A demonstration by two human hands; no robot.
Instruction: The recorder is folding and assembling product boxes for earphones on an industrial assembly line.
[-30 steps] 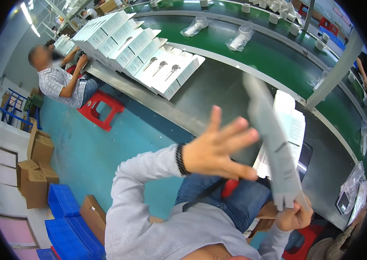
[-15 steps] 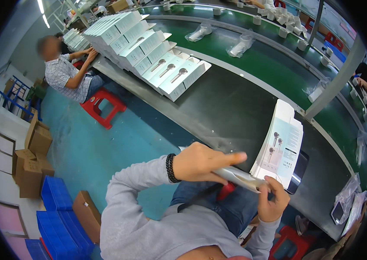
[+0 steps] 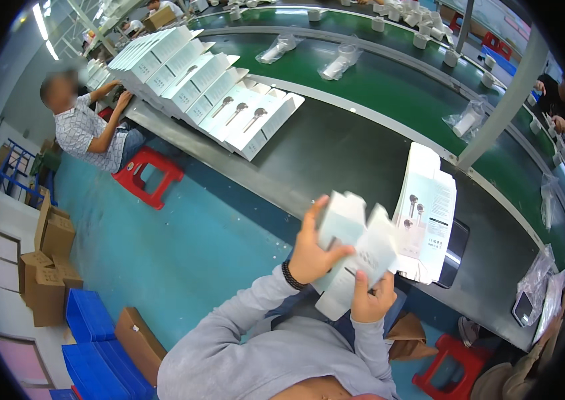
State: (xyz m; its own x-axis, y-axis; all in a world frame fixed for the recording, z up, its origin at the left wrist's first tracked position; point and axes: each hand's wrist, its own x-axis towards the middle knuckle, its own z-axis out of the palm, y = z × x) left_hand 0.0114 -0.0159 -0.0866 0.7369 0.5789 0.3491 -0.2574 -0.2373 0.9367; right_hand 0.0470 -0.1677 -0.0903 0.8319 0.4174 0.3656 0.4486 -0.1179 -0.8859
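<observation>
Above my lap, at the table's near edge, I hold a white and pale-green folding carton [image 3: 362, 250] between both hands. Its end flaps stand open at the top and its panels are partly spread. My left hand [image 3: 314, 252] grips the carton's left side, with the thumb across the front. Lower down, my right hand [image 3: 374, 298] pinches the right side. To the right lies a stack of flat, unfolded cartons [image 3: 429, 213] printed with pictures of a dark-headed device. A dark phone-like slab [image 3: 454, 257] sticks out beside that stack.
Rows of formed cartons [image 3: 192, 87] are piled at the table's far left. A green conveyor [image 3: 396, 100] carries bagged white parts behind a metal post [image 3: 512, 100]. A person [image 3: 86, 120] sits at left; red stools [image 3: 148, 175], blue crates [image 3: 106, 360] and cardboard boxes [image 3: 52, 267] stand on the floor.
The carton, edge-on and flat earlier, now faces up and is opened out, with its flaps raised. Both hands have shifted left and turned with it. The whole view has swung slightly.
</observation>
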